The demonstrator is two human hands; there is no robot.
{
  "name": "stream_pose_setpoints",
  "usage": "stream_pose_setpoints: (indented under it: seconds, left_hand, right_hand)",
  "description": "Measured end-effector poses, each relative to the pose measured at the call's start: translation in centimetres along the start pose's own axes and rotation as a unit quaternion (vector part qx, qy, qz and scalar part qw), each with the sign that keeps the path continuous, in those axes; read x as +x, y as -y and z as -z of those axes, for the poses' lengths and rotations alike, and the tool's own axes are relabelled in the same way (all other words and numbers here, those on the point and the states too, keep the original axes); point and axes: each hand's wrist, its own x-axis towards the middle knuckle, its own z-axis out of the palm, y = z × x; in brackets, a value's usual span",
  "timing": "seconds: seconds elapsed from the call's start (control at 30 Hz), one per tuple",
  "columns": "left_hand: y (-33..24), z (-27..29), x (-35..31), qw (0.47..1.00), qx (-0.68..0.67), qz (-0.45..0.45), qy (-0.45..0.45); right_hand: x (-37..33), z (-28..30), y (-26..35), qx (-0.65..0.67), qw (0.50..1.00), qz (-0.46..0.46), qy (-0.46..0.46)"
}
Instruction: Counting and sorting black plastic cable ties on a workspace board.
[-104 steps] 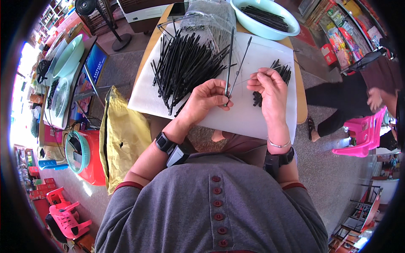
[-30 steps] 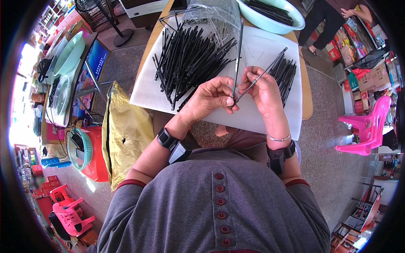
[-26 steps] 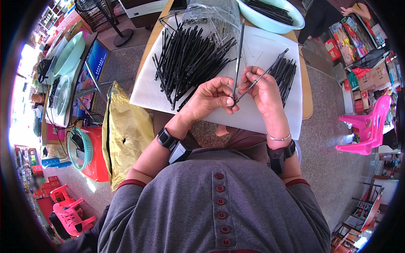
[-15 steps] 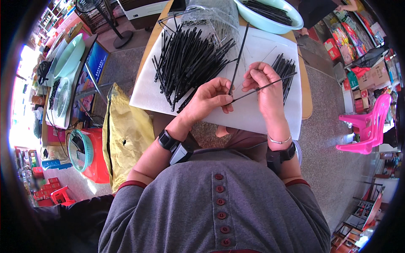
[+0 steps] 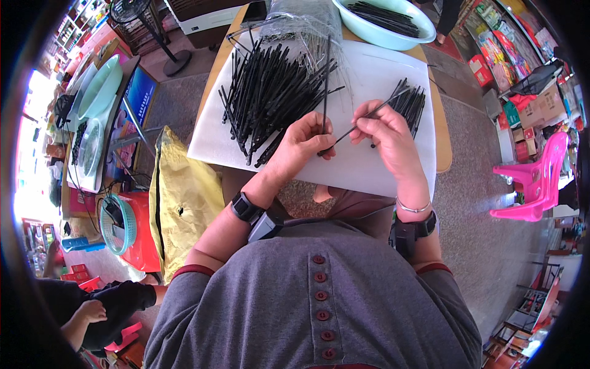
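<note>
My left hand [image 5: 300,142] pinches two thin black rods where they meet. One rod [image 5: 326,80] stands up away from me, and the other rod [image 5: 345,135] slants to the right; whether they are one bent piece is hidden by my fingers. On the slanting rod, the thumb and fingertips of my right hand [image 5: 388,132] are closed, partway along it. A large loose pile of black rods [image 5: 267,101] lies left of my hands on a white foam sheet [image 5: 212,141]. Just beyond my right hand is a smaller, neater bundle of black rods [image 5: 410,112].
The sheet covers a wooden table [image 5: 444,154]. At its far side lie a clear plastic bag of thin wires [image 5: 307,24] and a pale blue basin [image 5: 425,35] with more black rods. A yellow sack [image 5: 184,197] is at left, a pink chair [image 5: 534,181] at right, another person's hand [image 5: 92,312] lower left.
My right hand has taken hold of the slanting rod, which its fingers were beside before. Both rods have shifted slightly left. Another person has come into view at lower left.
</note>
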Motion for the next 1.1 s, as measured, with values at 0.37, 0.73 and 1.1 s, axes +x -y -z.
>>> stream_pose_setpoints:
  seconds: [0.37,0.73,1.1]
  left_hand:
    - [0.9,0.0,-0.1,0.998,0.046,-0.021,-0.036]
    - [0.8,-1.1,0.1,0.998,0.043,-0.033,-0.042]
    - [1.0,-0.6,0.1,0.996,0.084,0.004,-0.023]
  right_hand:
    - [-0.2,-0.6,-0.1,-0.045,0.999,0.001,-0.023]
    - [-0.2,-1.5,-0.5,-0.136,0.988,0.049,-0.052]
    - [1.2,-2.2,-2.2,-0.321,0.931,0.110,-0.137]
